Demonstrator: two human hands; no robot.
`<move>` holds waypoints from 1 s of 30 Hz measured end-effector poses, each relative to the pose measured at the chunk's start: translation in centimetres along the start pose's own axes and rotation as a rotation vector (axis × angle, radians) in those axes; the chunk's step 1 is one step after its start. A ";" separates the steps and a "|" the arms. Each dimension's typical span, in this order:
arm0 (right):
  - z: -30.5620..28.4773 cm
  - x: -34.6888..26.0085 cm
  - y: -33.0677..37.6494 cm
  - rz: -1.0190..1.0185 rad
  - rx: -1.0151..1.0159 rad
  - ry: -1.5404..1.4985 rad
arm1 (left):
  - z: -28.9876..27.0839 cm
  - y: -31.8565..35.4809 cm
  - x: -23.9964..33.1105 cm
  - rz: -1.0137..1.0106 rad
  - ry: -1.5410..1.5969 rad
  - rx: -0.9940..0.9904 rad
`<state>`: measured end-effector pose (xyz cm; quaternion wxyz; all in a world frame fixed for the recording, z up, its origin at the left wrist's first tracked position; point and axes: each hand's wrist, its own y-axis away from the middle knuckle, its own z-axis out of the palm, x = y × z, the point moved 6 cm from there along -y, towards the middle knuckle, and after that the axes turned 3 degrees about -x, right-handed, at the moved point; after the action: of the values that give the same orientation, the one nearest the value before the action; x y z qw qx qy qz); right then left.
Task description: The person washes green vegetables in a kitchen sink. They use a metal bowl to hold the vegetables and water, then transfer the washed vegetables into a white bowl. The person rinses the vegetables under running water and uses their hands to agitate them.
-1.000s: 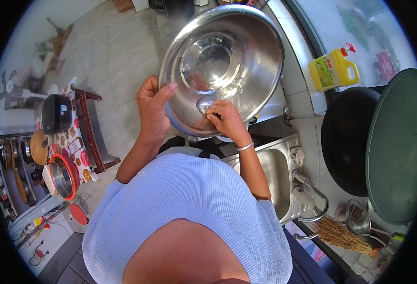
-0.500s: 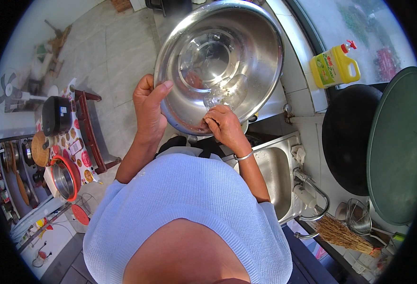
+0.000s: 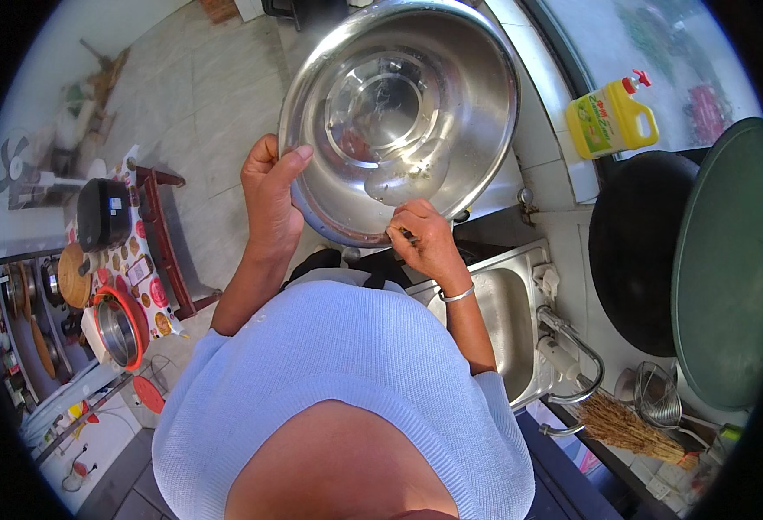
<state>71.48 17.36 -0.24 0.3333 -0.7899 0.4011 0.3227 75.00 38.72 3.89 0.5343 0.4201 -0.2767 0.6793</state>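
A large stainless steel basin is held tilted in front of me, its inside facing up toward me. My left hand grips its left rim, the thumb over the edge and the fingers behind. A small pool of water with several dark bits lies low in the basin. Curled at the basin's near rim is my right hand, wearing a silver bracelet. Something small and dark shows between its closed fingers, too little to name.
A steel sink with a curved tap stands to my right. Beyond it are a black wok, a green round lid, a straw brush and a yellow pump bottle. At left, a covered table holds a red-rimmed bowl.
My right hand has drawn out of the pool, back and rightward to the basin's near rim. The basin has shifted slightly; my left hand keeps its hold.
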 end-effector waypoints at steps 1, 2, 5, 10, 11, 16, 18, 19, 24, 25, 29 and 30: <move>-0.3 0.0 0.1 -0.001 0.007 0.014 | 0.1 0.0 -0.1 0.001 0.003 -0.007; -0.5 -0.1 0.2 -0.002 0.013 0.027 | 0.2 0.0 -0.1 0.002 0.004 -0.007; -1.1 -0.1 0.6 -0.031 0.059 0.090 | 0.6 -0.1 -0.2 0.006 0.008 -0.012; -1.7 0.4 2.0 -0.061 0.170 0.201 | 0.9 -0.5 -0.5 0.032 -0.006 -0.031; -1.7 0.6 2.4 -0.057 0.188 0.224 | 1.0 -0.6 -0.5 0.041 -0.015 -0.033; -0.8 2.6 4.7 0.023 0.138 0.281 | 1.7 -0.8 0.0 0.068 -0.046 -0.023; -0.4 3.5 5.2 0.063 0.109 0.261 | 1.5 -1.0 0.2 0.075 -0.065 -0.021; -0.2 4.0 5.5 0.088 0.105 0.223 | 1.5 -1.1 0.2 0.079 -0.074 -0.019; -2.4 2.3 3.4 0.047 0.316 0.154 | 1.7 -0.9 0.4 0.073 -0.052 -0.040; -2.9 2.0 2.5 0.039 0.330 0.184 | 1.6 -0.9 0.4 0.072 -0.050 -0.044; -4.2 2.6 -1.6 0.071 0.315 0.395 | 1.3 -0.7 0.4 0.056 -0.060 -0.050; -4.3 3.0 -2.5 0.095 0.293 0.471 | 1.2 -0.6 0.3 0.046 -0.053 -0.057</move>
<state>76.07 13.87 0.55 0.3263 -0.7667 0.5465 0.0842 75.93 38.03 4.72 0.5226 0.4162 -0.3196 0.6720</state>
